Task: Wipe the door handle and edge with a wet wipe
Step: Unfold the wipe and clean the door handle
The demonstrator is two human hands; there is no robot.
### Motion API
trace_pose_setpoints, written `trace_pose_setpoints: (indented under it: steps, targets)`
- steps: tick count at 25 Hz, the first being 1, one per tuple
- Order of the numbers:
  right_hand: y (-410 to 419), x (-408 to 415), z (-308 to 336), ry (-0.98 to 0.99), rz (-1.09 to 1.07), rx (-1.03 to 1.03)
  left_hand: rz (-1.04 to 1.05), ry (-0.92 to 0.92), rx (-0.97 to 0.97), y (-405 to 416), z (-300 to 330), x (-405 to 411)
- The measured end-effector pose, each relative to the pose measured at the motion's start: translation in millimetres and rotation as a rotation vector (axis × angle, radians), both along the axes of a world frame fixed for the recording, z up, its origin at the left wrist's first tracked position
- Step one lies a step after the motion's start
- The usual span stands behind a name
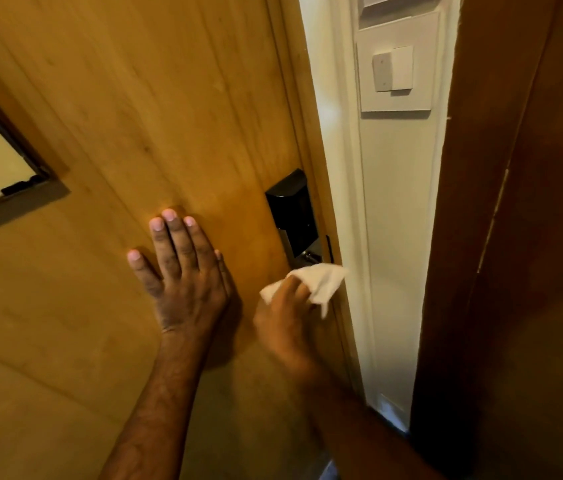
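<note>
The crumpled white wet wipe (314, 284) is pinched in the right hand (285, 315), just below the black-and-chrome door lock handle (294, 218) (its long axis vertical, beside the door edge (307, 133)). The left hand (183, 271) is pressed flat, fingers spread, on the tan wooden door (134, 116).

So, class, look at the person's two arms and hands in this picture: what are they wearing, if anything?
Nothing is worn that shows. The left hand and right hand are bare, with no gloves, and no rings or watch can be seen. Both forearms are uncovered down to the bottom edge of the frame, so no sleeves appear. The left fingernails are short and unpainted; the right hand's are hidden.
</note>
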State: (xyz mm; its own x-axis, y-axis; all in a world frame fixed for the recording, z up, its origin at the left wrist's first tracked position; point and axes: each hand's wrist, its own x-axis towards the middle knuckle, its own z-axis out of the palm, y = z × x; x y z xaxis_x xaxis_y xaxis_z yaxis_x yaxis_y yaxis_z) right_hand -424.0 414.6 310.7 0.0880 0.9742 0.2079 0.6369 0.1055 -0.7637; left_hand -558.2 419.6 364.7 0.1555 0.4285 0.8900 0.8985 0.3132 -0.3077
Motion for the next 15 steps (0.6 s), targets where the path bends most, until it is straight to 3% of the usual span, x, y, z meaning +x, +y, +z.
trace_pose_setpoints:
  steps: [2, 3, 4, 5, 6, 7, 8, 9, 12, 14, 15]
  targets:
    - [23.7, 21.4, 5.2, -0.007, -0.036, -0.103, 0.039, 0.032, -0.025, 5.1, -1.9, 2.8]
    - [38.1, 27.6, 1.0, 0.102, -0.186, -0.097, 0.030, 0.085, -0.025, 5.9, -4.0, 3.3]
    - [33.6, 30.8, 4.6, 0.043, -0.266, -0.069, -0.024, 0.060, -0.045, 6.7, -3.4, 3.4]
    - [23.3, 23.5, 6.9, 0.293, -0.316, -0.122, -0.040, 0.059, -0.024, 10.0, -6.0, 2.1]
    - [1.2, 14.5, 9.2, 0.246, -0.197, -0.253, -0.031, 0.037, -0.018, 12.4, -6.5, 1.4]
    - [-14.8, 6.8, 0.8, 0.120, -0.180, -0.188, -0.031, 0.057, 0.016, 14.0, -9.9, -1.5]
    - [-41.9, -10.8, -10.9, 0.088, -0.027, -0.187, -0.029, 0.025, 0.009, 13.7, -10.1, -2.2]
    - [-53.6, -23.3, -18.1, 0.186, 0.057, -0.162, -0.004, 0.050, 0.019, 12.9, -11.9, -4.6]
    - [-35.5, -40.0, -13.1, 0.250, -0.170, 0.009, 0.005, 0.053, 0.014, 7.4, -8.0, -0.8]
    - [-7.9, -30.1, -1.4, 0.612, -0.253, -0.013, -0.017, 0.066, 0.016, 8.7, -10.7, -2.1]
    - [8.7, -15.7, 6.5, 0.670, -0.323, -0.034, -0.058, 0.061, 0.037, 9.1, -9.0, -0.5]
